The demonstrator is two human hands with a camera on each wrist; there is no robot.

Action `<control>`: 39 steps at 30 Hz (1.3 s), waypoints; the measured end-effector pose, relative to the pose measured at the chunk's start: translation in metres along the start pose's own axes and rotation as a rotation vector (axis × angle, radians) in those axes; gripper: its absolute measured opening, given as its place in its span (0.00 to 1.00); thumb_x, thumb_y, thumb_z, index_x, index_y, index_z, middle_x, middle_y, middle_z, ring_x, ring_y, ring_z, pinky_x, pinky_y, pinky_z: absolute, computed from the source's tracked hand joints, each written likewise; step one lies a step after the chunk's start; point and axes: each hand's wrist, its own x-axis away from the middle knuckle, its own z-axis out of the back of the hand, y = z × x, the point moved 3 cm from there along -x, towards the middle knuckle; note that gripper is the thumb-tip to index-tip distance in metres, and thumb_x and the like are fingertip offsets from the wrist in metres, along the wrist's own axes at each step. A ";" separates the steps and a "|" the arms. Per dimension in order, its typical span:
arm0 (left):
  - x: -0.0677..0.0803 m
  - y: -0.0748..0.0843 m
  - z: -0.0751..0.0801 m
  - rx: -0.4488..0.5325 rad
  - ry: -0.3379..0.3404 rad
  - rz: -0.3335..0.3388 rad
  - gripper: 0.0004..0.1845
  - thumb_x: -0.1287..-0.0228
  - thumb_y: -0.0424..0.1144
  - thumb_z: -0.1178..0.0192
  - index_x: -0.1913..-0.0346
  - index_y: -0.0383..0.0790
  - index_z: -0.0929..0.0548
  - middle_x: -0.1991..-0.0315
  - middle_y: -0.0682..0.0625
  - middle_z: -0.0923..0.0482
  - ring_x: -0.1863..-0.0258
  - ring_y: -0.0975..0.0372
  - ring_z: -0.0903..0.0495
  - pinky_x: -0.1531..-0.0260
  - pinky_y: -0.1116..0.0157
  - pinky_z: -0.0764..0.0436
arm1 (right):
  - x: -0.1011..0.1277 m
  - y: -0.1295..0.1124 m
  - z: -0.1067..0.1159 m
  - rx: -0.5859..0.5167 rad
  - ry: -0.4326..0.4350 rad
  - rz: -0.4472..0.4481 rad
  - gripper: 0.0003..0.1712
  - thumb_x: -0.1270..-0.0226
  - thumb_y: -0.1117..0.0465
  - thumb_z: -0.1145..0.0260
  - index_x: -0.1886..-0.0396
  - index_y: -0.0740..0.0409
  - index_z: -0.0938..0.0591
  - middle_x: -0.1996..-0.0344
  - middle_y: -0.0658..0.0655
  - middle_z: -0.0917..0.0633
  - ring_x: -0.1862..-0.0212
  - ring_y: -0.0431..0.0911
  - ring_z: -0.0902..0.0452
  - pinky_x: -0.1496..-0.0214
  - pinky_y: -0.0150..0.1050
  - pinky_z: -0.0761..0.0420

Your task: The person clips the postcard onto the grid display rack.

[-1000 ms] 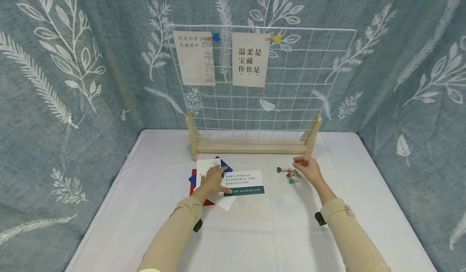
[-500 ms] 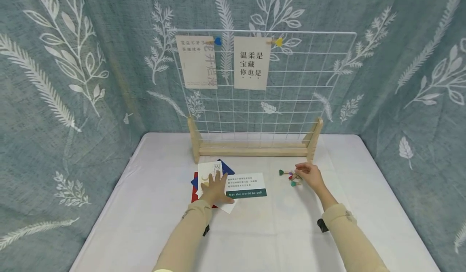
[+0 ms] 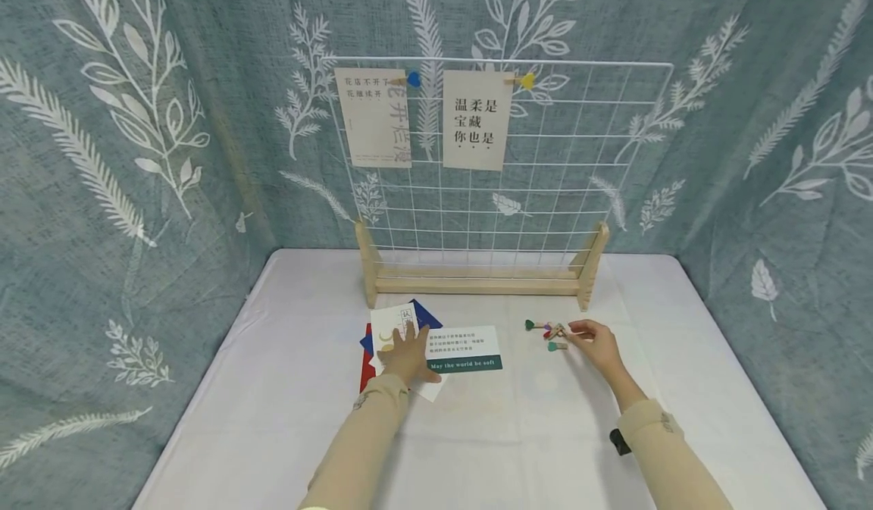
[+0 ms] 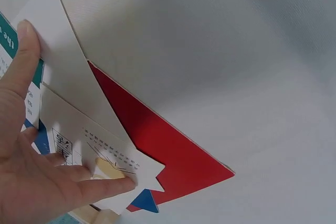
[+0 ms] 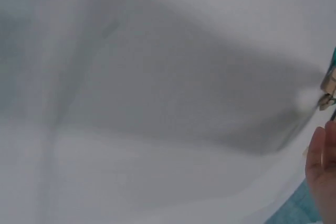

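Teal leaf-print curtain [image 3: 136, 154] walls three sides; white-clothed table [image 3: 511, 434]; even, soft light.

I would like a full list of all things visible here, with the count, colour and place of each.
wire grid stand: 1, white grid on a wooden base, back of the table.
hanging cards: 2, pale with dark text, clipped to the top of the grid.
clips on grid: 2, one blue, one yellow, at the top of the grid.
cards on table: several overlapping; white, blue, red, one with a dark green band; in front of the stand, left of centre.
small clips: a few, wooden with coloured heads, right of the cards.
table cover: 1, white.
backdrop cloth: grey-blue with white leaves, around the table.
left hand: flat on the cards.
right hand: at the small clips; grip unclear.
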 end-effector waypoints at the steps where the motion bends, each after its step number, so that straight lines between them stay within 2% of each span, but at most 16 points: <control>1: 0.001 -0.001 0.000 0.003 0.007 -0.001 0.54 0.60 0.47 0.24 0.28 0.43 0.43 0.26 0.36 0.54 0.28 0.37 0.55 0.42 0.28 0.45 | 0.001 0.001 -0.001 0.007 -0.006 -0.001 0.14 0.38 0.71 0.38 0.55 0.77 0.22 0.56 0.75 0.19 0.54 0.65 0.21 0.51 0.51 0.20; 7: -0.002 -0.002 0.000 0.000 0.037 -0.007 0.55 0.63 0.47 0.22 0.30 0.42 0.42 0.27 0.36 0.52 0.29 0.36 0.53 0.44 0.28 0.43 | 0.008 0.010 -0.002 0.074 -0.047 -0.031 0.17 0.37 0.68 0.39 0.51 0.75 0.24 0.50 0.76 0.22 0.47 0.68 0.26 0.43 0.58 0.27; 12: -0.006 0.001 0.004 -0.046 0.066 -0.019 0.56 0.64 0.48 0.22 0.31 0.39 0.42 0.28 0.34 0.49 0.30 0.35 0.50 0.44 0.29 0.42 | 0.008 0.019 -0.003 0.137 -0.087 -0.061 0.25 0.37 0.64 0.38 0.44 0.74 0.29 0.42 0.78 0.29 0.38 0.71 0.36 0.35 0.62 0.36; 15: -0.008 0.001 0.006 -0.075 0.086 -0.013 0.57 0.65 0.50 0.22 0.31 0.36 0.42 0.29 0.34 0.48 0.31 0.35 0.49 0.44 0.29 0.40 | 0.007 0.025 -0.005 0.149 -0.146 -0.092 0.36 0.38 0.59 0.35 0.37 0.75 0.37 0.37 0.79 0.37 0.34 0.71 0.44 0.32 0.62 0.42; 18: -0.009 0.001 0.005 -0.100 0.110 -0.008 0.58 0.67 0.51 0.21 0.31 0.36 0.42 0.29 0.34 0.46 0.31 0.35 0.47 0.45 0.30 0.39 | 0.007 0.030 -0.010 0.158 -0.274 -0.103 0.52 0.41 0.50 0.32 0.32 0.76 0.49 0.33 0.81 0.51 0.30 0.73 0.60 0.29 0.64 0.56; 20: -0.009 0.002 0.003 -0.120 0.126 -0.020 0.59 0.69 0.51 0.21 0.32 0.36 0.42 0.29 0.34 0.45 0.31 0.36 0.47 0.45 0.29 0.39 | 0.009 0.034 -0.014 0.174 -0.363 -0.093 0.62 0.45 0.44 0.31 0.31 0.78 0.56 0.32 0.82 0.61 0.30 0.74 0.70 0.30 0.66 0.66; 22: -0.010 0.003 -0.001 -0.139 0.133 -0.043 0.59 0.70 0.51 0.21 0.32 0.36 0.41 0.29 0.35 0.45 0.31 0.36 0.47 0.45 0.29 0.41 | 0.010 0.035 -0.017 0.194 -0.421 -0.072 0.68 0.49 0.40 0.29 0.32 0.80 0.60 0.33 0.83 0.67 0.32 0.76 0.76 0.33 0.70 0.71; 26: -0.011 0.007 -0.008 -0.161 0.166 -0.089 0.57 0.71 0.50 0.21 0.35 0.36 0.40 0.32 0.36 0.39 0.31 0.38 0.44 0.44 0.29 0.41 | 0.015 0.033 -0.015 0.223 -0.416 -0.070 0.71 0.53 0.40 0.27 0.32 0.80 0.60 0.33 0.83 0.67 0.32 0.76 0.77 0.35 0.71 0.71; 32: -0.009 0.008 -0.008 -0.157 0.241 -0.089 0.55 0.73 0.48 0.19 0.38 0.36 0.39 0.41 0.38 0.31 0.39 0.44 0.34 0.50 0.38 0.29 | 0.015 0.027 -0.013 0.216 -0.411 -0.071 0.70 0.51 0.41 0.28 0.32 0.79 0.62 0.33 0.83 0.68 0.32 0.76 0.77 0.34 0.70 0.73; 39: -0.004 0.006 -0.010 -0.196 0.252 -0.176 0.58 0.71 0.50 0.20 0.35 0.36 0.42 0.38 0.38 0.32 0.42 0.44 0.31 0.51 0.44 0.27 | 0.015 0.033 -0.018 0.201 -0.419 -0.092 0.71 0.52 0.42 0.27 0.32 0.79 0.62 0.33 0.82 0.69 0.32 0.75 0.79 0.34 0.69 0.74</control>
